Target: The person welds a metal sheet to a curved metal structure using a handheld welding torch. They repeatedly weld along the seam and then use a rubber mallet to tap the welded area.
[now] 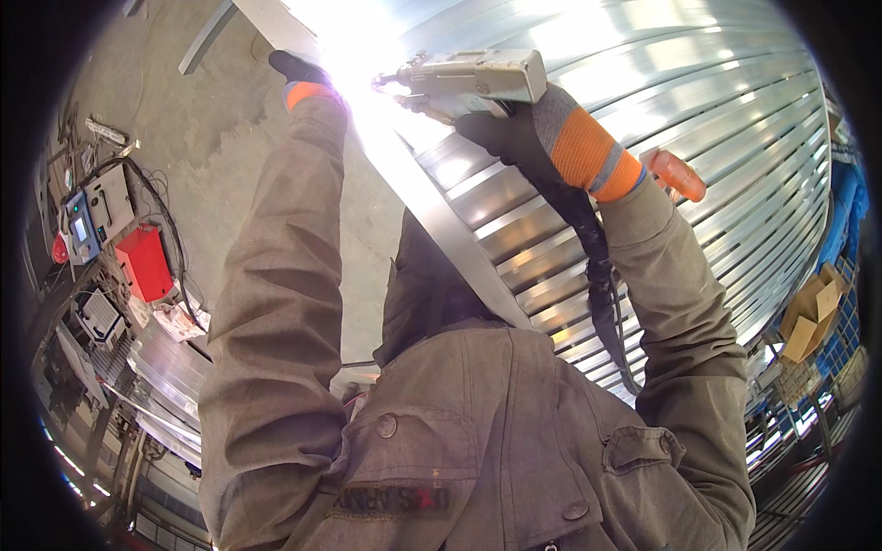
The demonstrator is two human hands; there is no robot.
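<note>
My right hand point(516, 138), in a dark glove with an orange and grey cuff, grips a beige handheld welding gun point(487, 77). Its nozzle points left at a bright white glare on the edge rail point(436, 207) of a large slatted metal panel point(735, 147). A black-sleeved cable point(597, 285) hangs from the gun beside my right forearm. My left hand point(303, 77), gloved alike, is at the rail just left of the glare. The glare hides most of its fingers, so its grip is unclear.
An orange rounded object point(678, 174) shows by my right wrist. At far left stand a control unit with a screen point(81, 228), a red box point(144, 264) and loose cables. A cardboard box point(813, 312) and blue sheeting point(850, 207) are at far right. A metal strip point(207, 37) lies at upper left.
</note>
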